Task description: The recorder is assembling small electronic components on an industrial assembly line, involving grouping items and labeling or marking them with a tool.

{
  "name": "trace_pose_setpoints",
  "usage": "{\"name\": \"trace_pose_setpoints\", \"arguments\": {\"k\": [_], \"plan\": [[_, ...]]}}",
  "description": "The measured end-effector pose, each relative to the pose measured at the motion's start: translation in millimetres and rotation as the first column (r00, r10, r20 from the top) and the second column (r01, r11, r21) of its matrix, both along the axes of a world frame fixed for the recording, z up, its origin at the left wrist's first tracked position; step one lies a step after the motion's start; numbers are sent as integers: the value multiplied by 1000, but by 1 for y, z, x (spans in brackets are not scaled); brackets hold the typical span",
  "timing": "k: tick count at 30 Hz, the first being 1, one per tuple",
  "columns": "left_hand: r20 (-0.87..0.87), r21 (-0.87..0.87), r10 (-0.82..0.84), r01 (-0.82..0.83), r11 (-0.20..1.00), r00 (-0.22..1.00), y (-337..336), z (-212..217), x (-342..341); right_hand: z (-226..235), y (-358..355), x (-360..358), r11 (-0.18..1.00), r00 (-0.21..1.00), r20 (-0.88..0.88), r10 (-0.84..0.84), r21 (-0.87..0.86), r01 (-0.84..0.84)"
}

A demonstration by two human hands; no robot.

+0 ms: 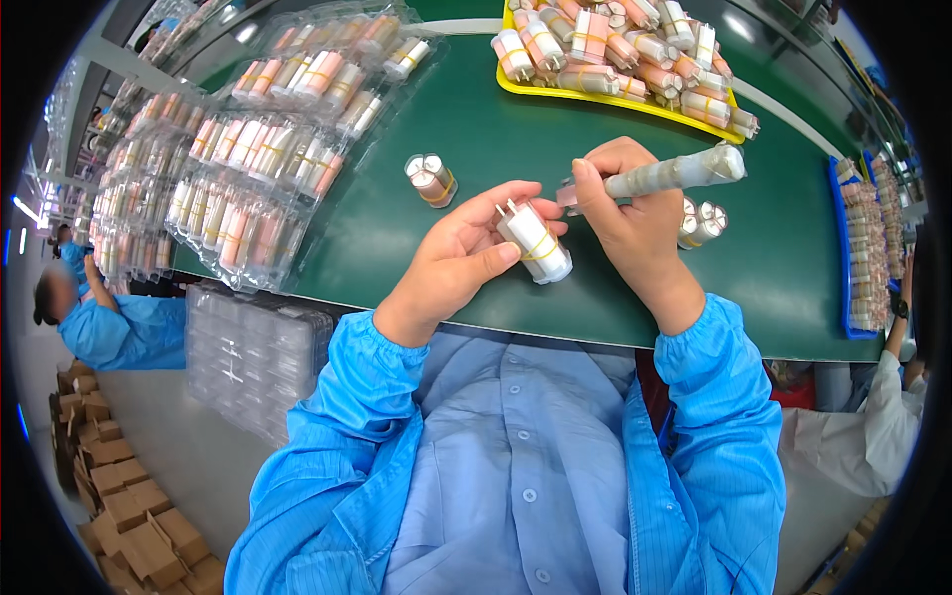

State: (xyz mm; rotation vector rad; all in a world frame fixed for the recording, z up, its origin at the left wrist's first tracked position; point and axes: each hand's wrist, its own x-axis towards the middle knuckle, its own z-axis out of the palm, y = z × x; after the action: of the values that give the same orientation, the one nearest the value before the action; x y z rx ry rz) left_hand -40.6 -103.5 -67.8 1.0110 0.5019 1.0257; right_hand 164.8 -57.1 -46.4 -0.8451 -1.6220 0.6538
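My left hand (458, 256) is closed around a bundle of white plug adapters (535, 241) bound with a yellow rubber band. Metal prongs stick out at its upper end. In my right hand (635, 223) is a thick pen-like tool (679, 174), its greyish handle wrapped in clear film; I cannot make out its exact kind. The tool's pinkish front end points at the bundle, close to my left fingertips. Another banded bundle (430, 181) stands on the green table (397, 260) beyond my left hand. A further bundle (702, 224) stands beside my right wrist, partly hidden by it.
A yellow tray (615, 102) heaped with pink and white bundles lies at the far side. Stacked clear blister trays (260, 149) of bundles fill the left. Blue trays (845, 258) stand at the right edge. Cardboard boxes (139, 535) sit lower left; co-workers (119, 322) sit at both sides.
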Motion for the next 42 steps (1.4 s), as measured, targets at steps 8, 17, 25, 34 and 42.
{"name": "trace_pose_setpoints", "arguments": {"k": [8,17,25,34,42], "plan": [[-519,521,491,-196,831,700,-24,25,-52,2,-3,-1,998,997,73,-37,49,34],[-474,813,867,-303,498,153,7,7,-45,-6,-1,-2,989,978,208,-9,146,-22],[-501,785,815,-243,569,292,17,23,-51,-7,-3,-4,989,974,226,18,137,-50],[-370,927,908,-11,375,-198,99,155,-190,8,-17,-6,946,929,370,19,295,-136],[-683,448,355,17,894,-638,234,164,-300,2,-10,-3,945,909,417,-20,304,-119]]}}
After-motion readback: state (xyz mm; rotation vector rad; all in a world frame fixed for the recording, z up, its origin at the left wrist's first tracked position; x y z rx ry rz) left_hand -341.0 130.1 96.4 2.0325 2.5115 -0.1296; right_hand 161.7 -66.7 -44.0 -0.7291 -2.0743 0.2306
